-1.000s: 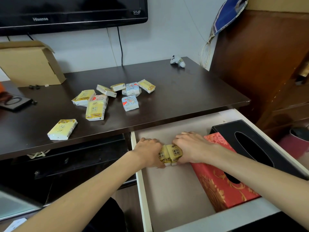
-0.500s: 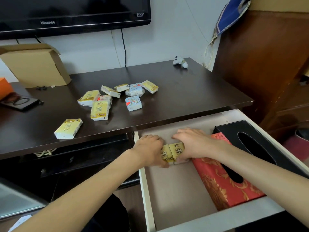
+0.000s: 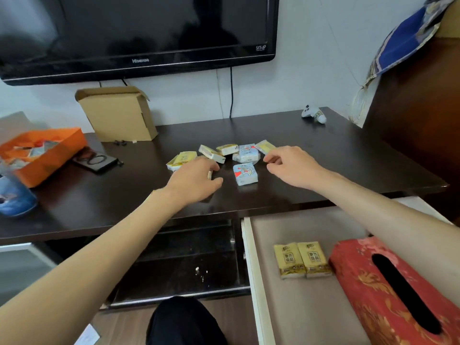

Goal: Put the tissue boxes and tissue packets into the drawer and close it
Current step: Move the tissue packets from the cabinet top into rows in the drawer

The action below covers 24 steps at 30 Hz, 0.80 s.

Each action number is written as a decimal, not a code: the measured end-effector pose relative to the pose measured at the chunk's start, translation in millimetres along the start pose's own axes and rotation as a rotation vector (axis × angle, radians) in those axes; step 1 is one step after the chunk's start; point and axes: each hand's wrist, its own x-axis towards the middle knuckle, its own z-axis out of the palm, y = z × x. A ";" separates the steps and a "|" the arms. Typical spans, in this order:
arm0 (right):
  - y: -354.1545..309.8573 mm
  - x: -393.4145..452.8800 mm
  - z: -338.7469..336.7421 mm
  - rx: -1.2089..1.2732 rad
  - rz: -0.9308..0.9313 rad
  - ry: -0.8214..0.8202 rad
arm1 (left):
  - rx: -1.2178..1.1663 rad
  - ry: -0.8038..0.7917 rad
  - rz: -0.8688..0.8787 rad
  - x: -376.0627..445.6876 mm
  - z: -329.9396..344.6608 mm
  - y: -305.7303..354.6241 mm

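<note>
Upright, drawer packets (image 3: 301, 260) point away.

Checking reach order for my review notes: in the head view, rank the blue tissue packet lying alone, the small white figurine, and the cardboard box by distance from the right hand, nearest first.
From the right hand:
1. Blue tissue packet, just to its left on the desk.
2. White figurine, behind it near the wall.
3. Cardboard box, far left at the back.
</note>
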 end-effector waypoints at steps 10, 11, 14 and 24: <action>37.7 97.3 5.7 -0.111 0.090 -0.044 | 0.006 -0.097 0.065 137.1 33.9 19.5; 38.2 102.7 8.3 -0.099 0.058 -0.045 | 0.017 -0.099 0.061 149.2 35.8 15.6; 32.4 117.0 14.2 -0.070 -0.093 -0.121 | 0.028 -0.172 0.008 179.6 36.5 -4.7; 28.5 143.2 23.0 -0.020 -0.126 -0.334 | -0.017 -0.406 -0.085 199.5 46.6 -52.4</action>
